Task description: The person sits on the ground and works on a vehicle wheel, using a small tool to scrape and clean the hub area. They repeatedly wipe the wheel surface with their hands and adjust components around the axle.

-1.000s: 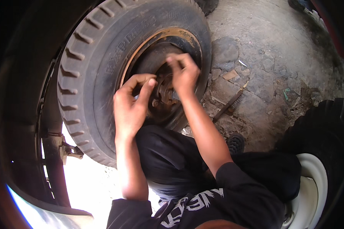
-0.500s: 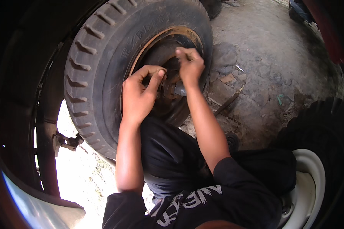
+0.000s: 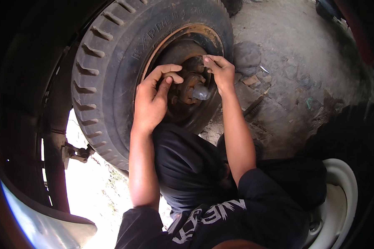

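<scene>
A large black tyre point(image 3: 120, 79) with chunky tread stands in front of me on a rusty rim point(image 3: 153, 58). Inside the rim is a brown, worn hub point(image 3: 189, 89) with a grey, rounded cap point(image 3: 201, 92) at its middle. My left hand point(image 3: 151, 97) hovers at the left of the hub, its index finger stretched apart from the bent fingers and thumb; nothing shows in it. Over the right side of the rim, my right hand point(image 3: 221, 74) is closed in a pinch, thumb against fingertips. Whatever it pinches is too small to name.
Rough ground with broken stones point(image 3: 250, 80) and a dark metal bar point(image 3: 253, 107) lies to the right of the tyre. A second wheel with a white rim point(image 3: 340, 182) is close at my right side. Dark vehicle body parts point(image 3: 54, 153) close in on the left.
My right hand has moved right, away from the hub, uncovering the grey cap. The left index finger has lifted away from the thumb. The view has shifted slightly.
</scene>
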Action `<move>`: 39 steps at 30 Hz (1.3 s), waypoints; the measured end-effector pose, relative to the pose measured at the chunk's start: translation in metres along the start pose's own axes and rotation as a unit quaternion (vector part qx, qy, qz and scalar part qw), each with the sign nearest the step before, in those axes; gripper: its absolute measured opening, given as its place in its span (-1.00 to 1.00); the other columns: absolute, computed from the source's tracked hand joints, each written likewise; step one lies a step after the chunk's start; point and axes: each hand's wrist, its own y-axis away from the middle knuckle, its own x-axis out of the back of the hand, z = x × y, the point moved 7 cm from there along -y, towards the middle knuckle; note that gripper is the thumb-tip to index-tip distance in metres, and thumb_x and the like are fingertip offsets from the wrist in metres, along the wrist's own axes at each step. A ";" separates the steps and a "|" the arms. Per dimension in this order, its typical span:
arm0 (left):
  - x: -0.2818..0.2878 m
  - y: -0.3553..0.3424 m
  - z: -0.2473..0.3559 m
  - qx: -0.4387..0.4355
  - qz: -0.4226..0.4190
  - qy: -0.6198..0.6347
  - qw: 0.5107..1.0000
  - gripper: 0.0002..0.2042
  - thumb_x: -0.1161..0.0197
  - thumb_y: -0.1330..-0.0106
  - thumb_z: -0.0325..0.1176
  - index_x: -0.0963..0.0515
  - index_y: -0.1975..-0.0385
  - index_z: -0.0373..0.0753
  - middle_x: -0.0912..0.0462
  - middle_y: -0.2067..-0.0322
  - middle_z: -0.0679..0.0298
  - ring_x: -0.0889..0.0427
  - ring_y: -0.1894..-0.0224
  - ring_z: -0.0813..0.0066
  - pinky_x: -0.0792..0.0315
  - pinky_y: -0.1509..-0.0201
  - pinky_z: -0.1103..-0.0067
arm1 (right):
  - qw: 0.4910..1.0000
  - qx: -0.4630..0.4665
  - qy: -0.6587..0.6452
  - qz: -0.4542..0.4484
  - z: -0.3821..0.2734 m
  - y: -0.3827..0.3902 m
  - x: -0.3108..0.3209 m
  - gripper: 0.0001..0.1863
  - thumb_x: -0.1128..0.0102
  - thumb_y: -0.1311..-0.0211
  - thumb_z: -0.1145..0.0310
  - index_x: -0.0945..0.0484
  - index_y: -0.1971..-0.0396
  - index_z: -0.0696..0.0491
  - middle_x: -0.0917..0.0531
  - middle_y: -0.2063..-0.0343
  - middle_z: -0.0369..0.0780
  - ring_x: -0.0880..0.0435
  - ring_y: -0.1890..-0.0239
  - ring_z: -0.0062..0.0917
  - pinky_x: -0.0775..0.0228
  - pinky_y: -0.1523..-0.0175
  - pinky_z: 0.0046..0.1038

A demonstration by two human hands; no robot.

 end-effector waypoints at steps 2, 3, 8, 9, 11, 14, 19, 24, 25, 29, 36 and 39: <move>0.003 0.002 0.000 -0.011 -0.006 0.019 1.000 -0.70 -0.06 -0.56 -0.63 -0.64 -0.17 -0.29 -0.78 0.20 0.27 -0.63 0.14 0.62 -0.49 -0.05 0.62 | 0.998 -0.007 -0.054 -0.021 -0.007 0.016 -0.005 -0.74 -0.52 -0.36 0.45 -0.74 0.01 0.19 -0.84 0.17 -0.22 -0.81 0.16 -0.62 -0.65 0.08 -0.56; 0.004 0.006 0.000 -0.011 -0.009 0.031 0.999 -0.67 -0.03 -0.56 -0.66 -0.61 -0.20 -0.29 -0.77 0.18 0.27 -0.62 0.12 0.61 -0.48 -0.07 0.62 | 0.997 -0.002 -0.075 -0.031 -0.011 0.026 -0.008 -0.70 -0.52 -0.36 0.46 -0.72 -0.03 0.19 -0.84 0.14 -0.21 -0.80 0.14 -0.61 -0.65 0.07 -0.56; 0.018 0.021 0.008 0.039 0.025 0.071 0.996 -0.67 -0.03 -0.56 -0.64 -0.60 -0.21 -0.34 -0.76 0.19 0.29 -0.56 0.18 0.65 -0.44 0.00 0.66 | 0.981 -0.048 -0.172 -0.074 -0.039 0.072 -0.032 -0.48 -0.52 -0.35 0.48 -0.60 -0.27 0.21 -0.80 0.06 -0.17 -0.80 0.07 -0.54 -0.68 -0.07 -0.52; 0.022 0.026 0.020 0.051 0.023 0.049 0.997 -0.68 -0.04 -0.56 -0.63 -0.60 -0.21 -0.35 -0.76 0.19 0.29 -0.54 0.20 0.66 -0.42 0.02 0.68 | 0.989 -0.015 -0.123 -0.086 -0.038 0.075 -0.029 -0.51 -0.53 -0.32 0.48 -0.66 -0.23 0.16 -0.82 0.13 -0.21 -0.80 0.06 -0.56 -0.64 -0.10 -0.52; 0.034 0.041 0.045 0.052 0.014 0.011 0.998 -0.69 -0.08 -0.56 -0.59 -0.60 -0.21 -0.36 -0.77 0.19 0.30 -0.47 0.25 0.71 -0.36 0.10 0.72 | 0.996 -0.004 0.045 -0.082 -0.028 0.077 -0.023 -0.58 -0.54 -0.29 0.48 -0.73 -0.15 0.10 -0.84 0.16 -0.22 -0.80 0.07 -0.60 -0.62 -0.10 -0.52; 0.062 0.081 0.099 0.013 0.023 -0.005 1.000 -0.70 -0.08 -0.54 -0.52 -0.63 -0.14 -0.46 -0.76 0.17 0.10 -0.71 0.02 0.44 -0.45 -0.23 0.57 | 0.991 0.014 0.122 -0.052 -0.038 0.090 -0.034 -0.68 -0.55 -0.30 0.48 -0.78 -0.04 0.15 -0.79 0.20 -0.31 -0.72 0.13 -0.66 -0.61 -0.06 -0.52; 0.055 0.093 0.097 -0.020 0.058 -0.037 0.997 -0.75 -0.12 -0.52 -0.55 -0.69 -0.05 -0.42 -0.80 0.20 0.16 -0.74 0.12 0.45 -0.50 -0.08 0.59 | 0.973 0.158 0.170 -0.008 -0.052 0.111 -0.071 -0.70 -0.56 -0.25 0.48 -0.79 0.01 0.12 -0.87 0.22 -0.19 -0.83 0.20 -0.56 -0.65 0.02 -0.47; 0.058 0.084 0.073 0.031 0.053 0.000 0.998 -0.75 -0.10 -0.54 -0.60 -0.71 -0.04 -0.38 -0.79 0.21 0.24 -0.66 0.17 0.61 -0.46 0.05 0.67 | 0.940 0.250 0.228 0.040 -0.049 0.120 -0.081 -0.72 -0.57 -0.19 0.51 -0.80 0.09 0.07 -0.86 0.26 -0.14 -0.88 0.20 -0.35 -0.67 0.10 -0.41; 0.055 0.079 0.067 0.025 0.056 -0.001 0.998 -0.76 -0.10 -0.55 -0.60 -0.71 -0.04 -0.38 -0.79 0.22 0.25 -0.64 0.19 0.63 -0.45 0.07 0.68 | 0.942 0.242 0.232 0.027 -0.045 0.124 -0.081 -0.73 -0.57 -0.18 0.51 -0.80 0.10 0.08 -0.86 0.27 -0.14 -0.88 0.21 -0.34 -0.67 0.12 -0.40; 0.048 0.072 0.067 0.040 0.053 0.028 0.997 -0.76 -0.10 -0.56 -0.59 -0.71 -0.04 -0.39 -0.79 0.23 0.25 -0.63 0.20 0.66 -0.44 0.10 0.71 | 0.937 0.260 0.233 0.021 -0.048 0.120 -0.085 -0.75 -0.57 -0.17 0.52 -0.80 0.13 0.09 -0.85 0.30 -0.13 -0.88 0.24 -0.34 -0.67 0.17 -0.37; 0.055 0.074 0.065 0.026 0.052 0.034 0.998 -0.78 -0.12 -0.60 -0.52 -0.70 -0.04 -0.41 -0.78 0.23 0.24 -0.65 0.12 0.62 -0.45 -0.02 0.69 | 0.925 0.286 0.223 0.113 -0.047 0.122 -0.081 -0.79 -0.53 -0.20 0.58 -0.75 0.17 0.12 -0.85 0.29 -0.10 -0.88 0.23 -0.32 -0.66 0.11 -0.38; 0.052 0.073 0.065 0.042 0.047 0.046 0.997 -0.76 -0.14 -0.59 -0.46 -0.70 -0.04 -0.44 -0.78 0.22 0.17 -0.70 0.06 0.49 -0.46 -0.18 0.57 | 0.928 0.301 0.199 0.095 -0.052 0.106 -0.079 -0.79 -0.53 -0.19 0.59 -0.74 0.18 0.12 -0.83 0.31 -0.09 -0.87 0.24 -0.33 -0.65 0.13 -0.39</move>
